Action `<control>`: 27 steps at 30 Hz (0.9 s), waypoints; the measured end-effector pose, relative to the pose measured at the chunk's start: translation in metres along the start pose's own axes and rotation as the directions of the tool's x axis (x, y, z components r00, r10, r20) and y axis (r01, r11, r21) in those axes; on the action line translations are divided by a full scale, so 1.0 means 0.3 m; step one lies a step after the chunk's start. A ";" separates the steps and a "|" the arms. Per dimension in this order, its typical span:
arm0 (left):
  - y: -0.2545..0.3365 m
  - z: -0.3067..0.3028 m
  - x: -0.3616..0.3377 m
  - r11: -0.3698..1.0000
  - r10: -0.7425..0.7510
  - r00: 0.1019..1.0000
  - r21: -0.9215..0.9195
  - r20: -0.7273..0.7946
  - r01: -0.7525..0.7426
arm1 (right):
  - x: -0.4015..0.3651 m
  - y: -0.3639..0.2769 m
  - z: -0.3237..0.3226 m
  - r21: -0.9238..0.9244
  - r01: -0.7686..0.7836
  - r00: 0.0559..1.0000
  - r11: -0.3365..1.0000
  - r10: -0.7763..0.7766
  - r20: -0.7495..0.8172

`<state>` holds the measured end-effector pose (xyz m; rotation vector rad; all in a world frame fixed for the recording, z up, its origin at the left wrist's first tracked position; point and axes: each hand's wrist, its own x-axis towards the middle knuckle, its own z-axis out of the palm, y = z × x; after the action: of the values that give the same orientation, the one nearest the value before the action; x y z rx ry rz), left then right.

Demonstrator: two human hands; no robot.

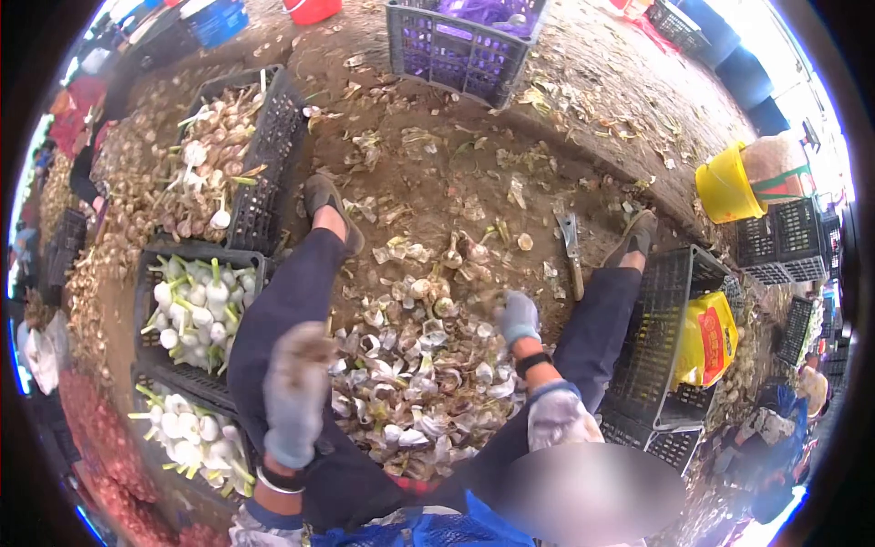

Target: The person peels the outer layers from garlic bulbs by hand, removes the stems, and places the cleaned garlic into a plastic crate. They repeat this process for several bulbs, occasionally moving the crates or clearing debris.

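My left hand [299, 394], in a grey glove with brown soiled fingers, is over my left thigh and smeared by motion. Whether it holds anything does not show. My right hand [519, 318], also gloved, is above the right side of the pile of garlic skins [428, 365] between my legs. Its fingertips are blurred, and I cannot make out anything in them. Several whole garlic bulbs [453, 255] lie at the pile's far side. A knife [571, 255] with a wooden handle rests on the ground beside my right shin.
To my left stand a crate [264, 169] of untrimmed garlic, a crate [251, 387] of white trimmed bulbs and more trimmed garlic [196, 438]. A black crate [638, 346] with a yellow bag [706, 342] is at right. Ahead are a purple-filled crate [456, 55] and a yellow bucket [726, 190].
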<state>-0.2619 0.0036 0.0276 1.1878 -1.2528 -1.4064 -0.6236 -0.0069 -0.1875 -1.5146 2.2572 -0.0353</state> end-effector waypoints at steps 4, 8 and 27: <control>-0.151 0.139 -0.081 0.979 -0.153 0.961 0.168 0.230 0.116 | -0.307 -0.160 -0.235 0.909 0.118 0.904 0.401 -0.422 0.068; -0.079 0.198 -0.165 0.885 -0.344 0.850 -0.165 0.398 0.435 | -0.549 -0.296 -0.428 0.883 0.405 0.735 0.238 -0.659 -0.160; 0.085 0.159 -0.396 0.835 0.415 0.892 0.314 0.178 -0.451 | -0.974 -0.481 -0.444 0.922 -0.242 0.925 -0.304 -0.360 0.124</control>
<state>-0.2906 0.1251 0.0660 0.9739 -1.7725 -0.9375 -0.4512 0.1667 0.0654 -0.4018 0.8359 -1.2672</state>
